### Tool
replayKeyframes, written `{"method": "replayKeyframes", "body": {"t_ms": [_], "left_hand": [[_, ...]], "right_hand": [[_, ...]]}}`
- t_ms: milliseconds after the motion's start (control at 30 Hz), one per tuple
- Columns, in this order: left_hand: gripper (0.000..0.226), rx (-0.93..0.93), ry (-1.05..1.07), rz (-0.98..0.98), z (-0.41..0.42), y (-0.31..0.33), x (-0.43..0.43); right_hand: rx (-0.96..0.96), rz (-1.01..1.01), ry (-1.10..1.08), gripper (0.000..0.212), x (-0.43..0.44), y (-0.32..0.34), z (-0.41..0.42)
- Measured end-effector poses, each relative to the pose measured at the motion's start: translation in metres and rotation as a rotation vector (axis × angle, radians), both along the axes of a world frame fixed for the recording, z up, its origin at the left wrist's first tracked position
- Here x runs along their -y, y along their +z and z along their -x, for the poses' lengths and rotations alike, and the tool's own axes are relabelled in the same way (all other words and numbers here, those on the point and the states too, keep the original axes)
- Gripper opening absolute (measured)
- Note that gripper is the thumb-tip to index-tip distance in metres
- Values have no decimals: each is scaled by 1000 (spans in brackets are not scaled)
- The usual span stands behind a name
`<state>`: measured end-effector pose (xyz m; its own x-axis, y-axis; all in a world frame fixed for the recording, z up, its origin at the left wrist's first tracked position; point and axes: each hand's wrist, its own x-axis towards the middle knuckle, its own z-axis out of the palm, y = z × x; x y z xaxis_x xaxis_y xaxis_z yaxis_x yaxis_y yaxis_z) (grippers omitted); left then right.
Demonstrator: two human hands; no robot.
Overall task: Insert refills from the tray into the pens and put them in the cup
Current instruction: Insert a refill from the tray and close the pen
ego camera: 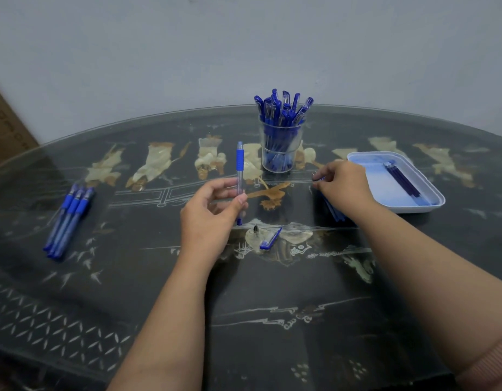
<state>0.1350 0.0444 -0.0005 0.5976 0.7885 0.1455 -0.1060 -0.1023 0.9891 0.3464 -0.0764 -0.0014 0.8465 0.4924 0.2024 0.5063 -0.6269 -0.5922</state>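
a dark, glass-topped surface (pixel 272 292) with pale inlay carries a clear cup (pixel 282 153) of pens, a pale tray (pixel 433 203) at right, three pens (pixel 69 221) at left, and a cap (pixel 269 238) just beside a metal tip (pixel 255 229) near the middle.

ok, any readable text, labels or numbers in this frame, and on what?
No text is legible.
Cardboard box: dark printed marks, too blurred to read.
Pen in the left hand, pens in the cup, refills in the right hand: no print can be made out.
Table: inlaid pictures and patterns, no lettering visible.
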Motion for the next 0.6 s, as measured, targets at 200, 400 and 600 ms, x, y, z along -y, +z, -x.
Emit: {"method": "replayKeyframes", "body": {"t_ms": [200, 400, 600], "left_hand": [[24, -15, -1, -10, 2, 1, 0], [27, -14, -22, -43, 3, 0, 1], [29, -17, -87, -74, 1, 1, 7]], "right_hand": [[52, 1, 20, 6, 0, 4, 9], [66, -134, -89, 13, 27, 21, 8], [33, -37, -377, 25, 72, 22, -26]]}}
